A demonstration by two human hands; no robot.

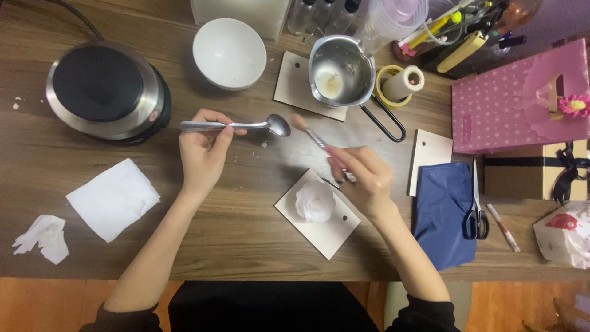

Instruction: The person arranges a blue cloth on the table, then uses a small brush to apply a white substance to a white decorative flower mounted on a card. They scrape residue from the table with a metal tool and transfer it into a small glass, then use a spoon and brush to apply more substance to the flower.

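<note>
Your left hand (201, 154) pinches a metal spoon (236, 126), bowl pointing to 3 o'clock. Your right hand (365, 178) grips a small brush (310, 132), bristles just beside the spoon bowl. White wax flower (314, 201) at 6 o'clock, on its board (335, 232)

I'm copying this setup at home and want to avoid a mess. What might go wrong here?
The spoon in the left hand is held level over bare table; tilting it may spill whatever it holds. The brush in the right hand passes above the white flower, so a drip or bump might mark it.
</note>
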